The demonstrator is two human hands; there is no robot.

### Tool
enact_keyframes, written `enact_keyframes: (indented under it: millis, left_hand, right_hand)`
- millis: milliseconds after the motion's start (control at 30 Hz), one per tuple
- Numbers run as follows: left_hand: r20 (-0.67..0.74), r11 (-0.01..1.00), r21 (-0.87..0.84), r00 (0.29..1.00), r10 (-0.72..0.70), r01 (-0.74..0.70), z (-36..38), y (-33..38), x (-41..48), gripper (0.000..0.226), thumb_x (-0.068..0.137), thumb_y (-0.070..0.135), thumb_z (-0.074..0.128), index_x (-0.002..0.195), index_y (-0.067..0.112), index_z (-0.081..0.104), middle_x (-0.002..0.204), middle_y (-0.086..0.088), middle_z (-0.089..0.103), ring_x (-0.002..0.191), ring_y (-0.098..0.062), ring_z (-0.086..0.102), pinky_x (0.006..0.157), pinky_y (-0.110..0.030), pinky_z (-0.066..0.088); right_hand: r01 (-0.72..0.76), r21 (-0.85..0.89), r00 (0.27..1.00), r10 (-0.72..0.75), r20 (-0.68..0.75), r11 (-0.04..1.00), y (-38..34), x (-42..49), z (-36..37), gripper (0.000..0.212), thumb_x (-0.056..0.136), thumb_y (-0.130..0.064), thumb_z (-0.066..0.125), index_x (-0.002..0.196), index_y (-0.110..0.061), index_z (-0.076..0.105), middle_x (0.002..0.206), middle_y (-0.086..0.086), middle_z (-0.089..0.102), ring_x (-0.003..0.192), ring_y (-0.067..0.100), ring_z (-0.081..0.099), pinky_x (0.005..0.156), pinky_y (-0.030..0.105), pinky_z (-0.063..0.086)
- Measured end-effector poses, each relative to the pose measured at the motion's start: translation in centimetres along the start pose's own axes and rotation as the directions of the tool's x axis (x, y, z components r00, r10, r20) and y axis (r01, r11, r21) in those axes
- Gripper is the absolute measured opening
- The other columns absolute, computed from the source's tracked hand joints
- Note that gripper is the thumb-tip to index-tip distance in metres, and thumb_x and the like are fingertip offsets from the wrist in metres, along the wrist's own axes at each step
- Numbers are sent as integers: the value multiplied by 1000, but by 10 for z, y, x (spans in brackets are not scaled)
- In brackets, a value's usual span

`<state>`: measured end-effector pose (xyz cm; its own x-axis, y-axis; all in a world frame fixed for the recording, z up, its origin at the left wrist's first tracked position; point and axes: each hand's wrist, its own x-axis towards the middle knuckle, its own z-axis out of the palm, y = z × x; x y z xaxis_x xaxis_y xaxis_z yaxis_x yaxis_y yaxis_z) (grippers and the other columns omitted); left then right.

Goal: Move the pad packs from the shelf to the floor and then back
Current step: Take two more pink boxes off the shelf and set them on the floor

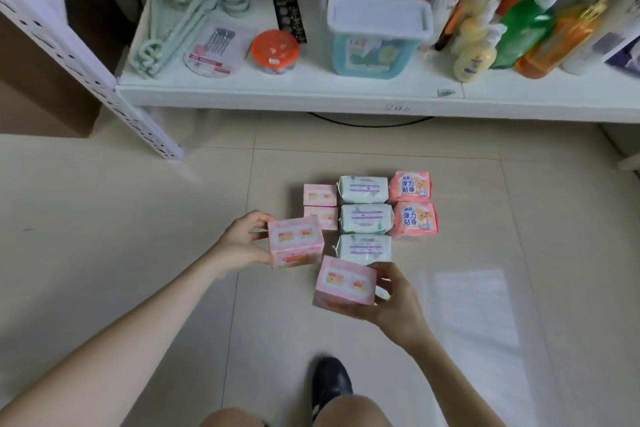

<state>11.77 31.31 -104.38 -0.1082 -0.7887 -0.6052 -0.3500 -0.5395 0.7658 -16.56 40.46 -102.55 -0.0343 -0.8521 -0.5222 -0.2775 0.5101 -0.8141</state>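
Head view of a person's two hands above a tiled floor (138, 218).

The left hand (242, 246) is partly closed. Its thumb and fingers are curled round the left end of the left pink box (296, 243), which is held level above the floor. The right hand (401, 305) is likewise partly closed, and the right pink box (344, 282) is gripped at its right end, with the fingers beneath it and the thumb on top. The two held boxes are near each other but apart.

Seven pad packs are laid on the floor in three columns, in front of the shelf's front edge:
- **Left column:** two small pink boxes (320, 195) (325, 217). The nearer one is partly covered by the left pink box.
- **Middle column:** three pale green packs (363, 189) (366, 218) (364, 248). The nearest lies just beyond the right pink box.
- **Right column:** two pink soft packs (410, 186) (415, 220), touching each other.

The white shelf (277, 94) is seen at the top of the view. On it are placed green hangers (173, 28) at the left end, an orange-lidded jar (274, 50), a lidded blue tub (377, 38) and a crowd of bottles (474, 59) toward the right end. A perforated white post (86, 62) is fixed at the shelf's left corner. A dark shoe (330, 381) is planted on the floor below the right hand.
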Motion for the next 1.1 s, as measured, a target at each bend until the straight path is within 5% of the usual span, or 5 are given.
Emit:
enact_keyframes:
  millis: [133, 267, 467, 667, 1100]
  left_hand:
    - [18, 1000, 5, 1000, 17, -17, 13, -44, 50, 65, 57, -16, 83, 111, 10, 58, 116, -3, 64, 103, -10, 62, 75, -16, 50]
    - [55, 998, 30, 997, 46, -47, 20, -77, 86, 63, 59, -17, 81, 111, 10, 58, 113, -3, 65, 102, -12, 61, 80, -18, 49]
    - [61, 996, 54, 996, 68, -71, 26, -113, 119, 62, 63, -15, 78, 114, 14, 59, 114, -7, 66, 104, -13, 62, 83, -19, 49]
    - [95, 994, 45, 991, 98, -102, 34, -129, 139, 62, 63, -10, 82, 114, 17, 59, 115, -4, 67, 105, -12, 63, 79, -16, 50]
    - [88, 991, 39, 989, 120, -124, 45, -146, 158, 66, 60, -7, 86, 114, 21, 60, 122, -4, 62, 109, -14, 62, 80, -23, 53]
  right_hand:
    - [38, -39, 999, -38, 12, 998, 47, 42, 19, 65, 51, -19, 97, 102, -22, 56, 105, -6, 66, 99, 4, 62, 82, 23, 55]
    - [106, -90, 994, -106, 13, 990, 84, 74, 35, 61, 57, -7, 91, 104, -24, 55, 104, -11, 65, 98, 1, 61, 77, 11, 49]
    - [186, -170, 983, -184, 26, 968, 120, 98, 57, 68, 59, -17, 91, 117, -20, 54, 112, -10, 64, 106, 9, 59, 92, 23, 47]
    - [275, -297, 958, -288, -1, 914, 138, 110, 70, 68, 58, -27, 90, 116, -29, 54, 109, -14, 63, 102, 3, 57, 77, 5, 41]
    - [432, -670, 822, -569, 18, 603, 150, 130, 89, 61, 61, -44, 84, 111, -17, 62, 100, -6, 67, 93, 20, 61, 80, 38, 44]
